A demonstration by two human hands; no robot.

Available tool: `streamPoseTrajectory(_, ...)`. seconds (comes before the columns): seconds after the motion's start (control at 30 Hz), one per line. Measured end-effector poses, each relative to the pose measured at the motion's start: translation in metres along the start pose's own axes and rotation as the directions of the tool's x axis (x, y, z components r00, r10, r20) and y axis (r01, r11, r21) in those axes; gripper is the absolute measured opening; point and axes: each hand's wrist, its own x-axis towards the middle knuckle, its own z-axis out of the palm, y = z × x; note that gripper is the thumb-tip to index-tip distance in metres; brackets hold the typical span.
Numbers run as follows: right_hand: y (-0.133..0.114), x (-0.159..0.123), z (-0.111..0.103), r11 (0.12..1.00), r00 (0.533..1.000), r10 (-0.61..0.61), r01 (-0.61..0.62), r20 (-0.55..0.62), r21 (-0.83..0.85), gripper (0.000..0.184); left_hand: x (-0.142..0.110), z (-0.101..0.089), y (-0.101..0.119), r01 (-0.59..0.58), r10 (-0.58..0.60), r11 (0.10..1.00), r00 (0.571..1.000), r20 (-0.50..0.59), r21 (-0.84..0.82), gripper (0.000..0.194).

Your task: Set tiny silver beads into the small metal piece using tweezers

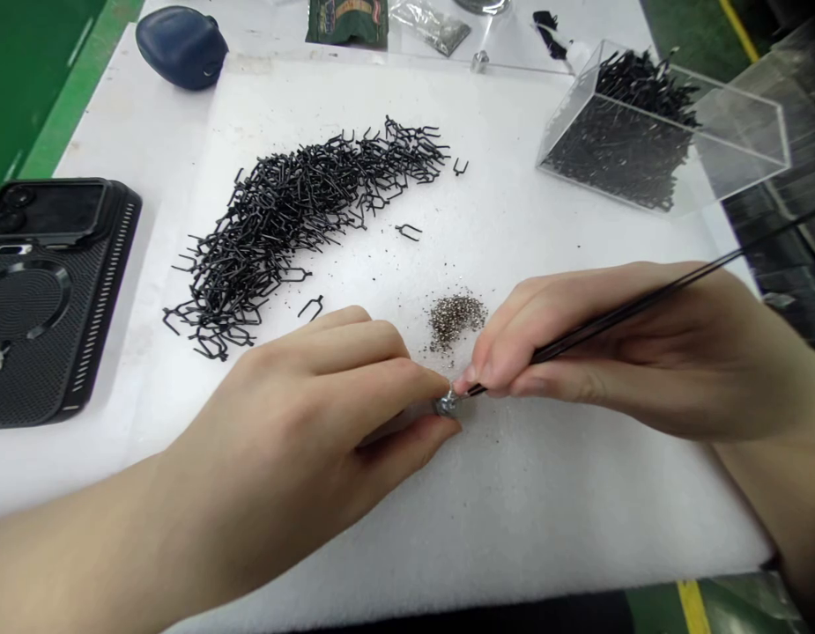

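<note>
Left hand [301,396] curled, thumb and fingers pinching a small silver metal piece [447,403] over the white foam sheet [513,519]; right hand [618,352] grips long black tweezers [685,283] pencil-style, tips at that piece, near a heap of tiny metallic granules [455,321].

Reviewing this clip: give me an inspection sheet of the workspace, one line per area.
surface: white foam sheet.
job's things: small silver piece, pointed black tweezers, silver beads, black wire forks, clear box of forks.
clutter: phone in black case, dark blue pouch, green packet.
grippers: left hand pinches the silver piece; right hand holds the tweezers.
cables: nothing seen.
surroundings: green floor, yellow floor line.
</note>
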Motion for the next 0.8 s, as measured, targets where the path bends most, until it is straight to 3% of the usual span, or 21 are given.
streamPoseTrajectory(0.07,0.0007,0.0000,0.0000,1.000,1.000,-0.003,0.003,0.004,0.001,0.014,0.0009,-0.0007,0.0009,-0.037,0.036,0.999,0.999,-0.040,-0.008,0.024)
streamPoseTrajectory(0.23,0.0003,0.0011,-0.0003,1.000,1.000,-0.012,0.012,0.003,-0.013,0.011,-0.0018,-0.0032,0.0004,0.007,-0.007,1.000,1.000,0.024,0.022,0.018)
streamPoseTrajectory(0.37,0.0005,0.0014,-0.0003,0.999,1.000,-0.017,0.017,0.009,-0.032,0.010,-0.0033,-0.0014,-0.0023,-0.023,0.023,1.000,0.999,-0.037,0.018,0.021)
streamPoseTrajectory(0.5,-0.0010,-0.0003,-0.0009,0.998,0.999,-0.037,0.037,0.013,-0.049,0.009,0.0005,0.0011,0.0002,0.035,-0.034,0.997,0.999,-0.017,0.073,0.014)
streamPoseTrajectory(0.7,-0.0057,-0.0008,-0.0023,0.987,0.991,-0.028,0.007,-0.134,-0.159,0.014,0.0017,0.0012,0.0044,0.068,-0.064,0.989,0.997,-0.041,0.130,0.016)
streamPoseTrajectory(0.8,-0.0033,-0.0005,-0.0030,0.972,0.993,-0.028,0.000,-0.119,-0.235,0.008,0.0001,0.0021,0.0021,0.071,-0.065,0.989,0.997,-0.046,0.130,0.015)
